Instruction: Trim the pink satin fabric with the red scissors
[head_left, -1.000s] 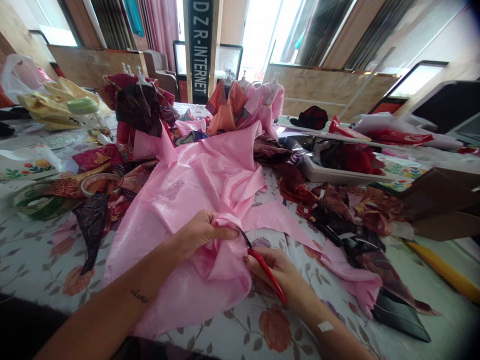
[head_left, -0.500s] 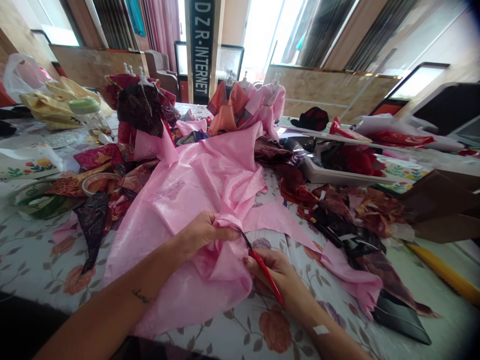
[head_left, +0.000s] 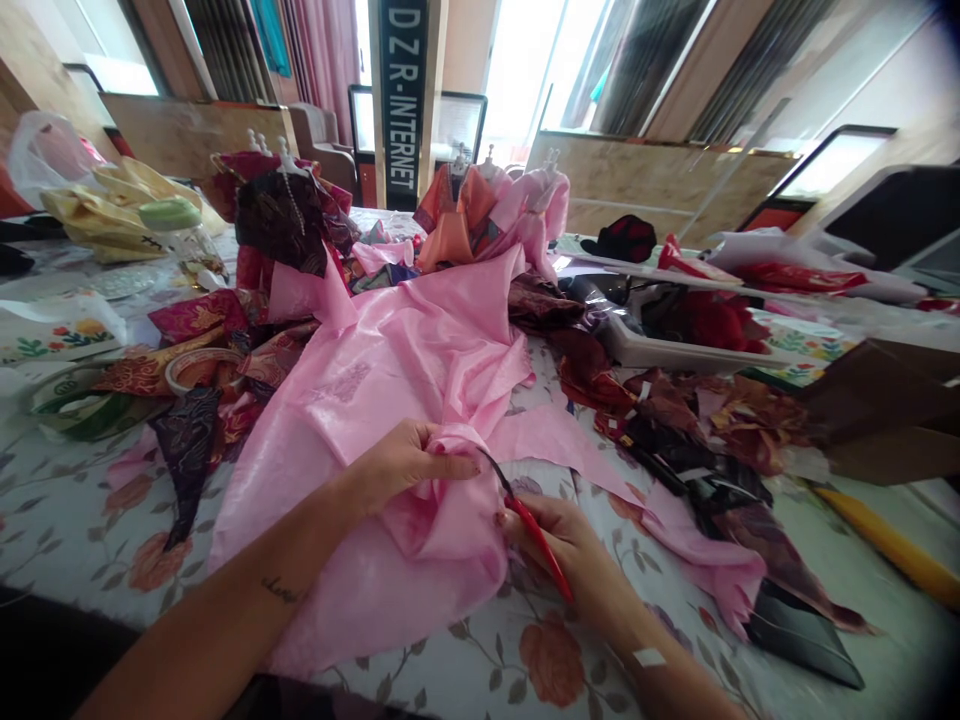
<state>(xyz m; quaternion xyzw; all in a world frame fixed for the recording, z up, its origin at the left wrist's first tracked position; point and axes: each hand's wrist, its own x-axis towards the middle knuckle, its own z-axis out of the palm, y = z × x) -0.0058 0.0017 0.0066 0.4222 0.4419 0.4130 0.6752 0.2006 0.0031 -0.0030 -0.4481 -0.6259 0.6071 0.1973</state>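
Observation:
A large sheet of shiny pink fabric point(head_left: 315, 500) spreads over the flowered tablecloth in front of me. My left hand point(head_left: 405, 465) is closed on a bunched fold of it, thumb on top. My right hand point(head_left: 551, 535) grips a red-handled tool with a thin, dark, curved tip point(head_left: 536, 540); its exact kind is unclear. The tip reaches the bunched fabric just beside my left thumb. Whether the tip goes into the cloth is hidden by the folds. A strip of white tape sticks to my right wrist.
Small dress forms in orange and pink cloth point(head_left: 465, 215) and a dark one point(head_left: 277, 215) stand behind. Left are tape rolls point(head_left: 82, 400) and a jar point(head_left: 180, 235). On the right lie fabric scraps point(head_left: 675, 415), a white tray point(head_left: 637, 345) and a cardboard box point(head_left: 892, 410).
My right hand has shifted slightly right with the red-handled tool. More of its dark tip shows beside the bunched fabric. My left hand has hardly moved.

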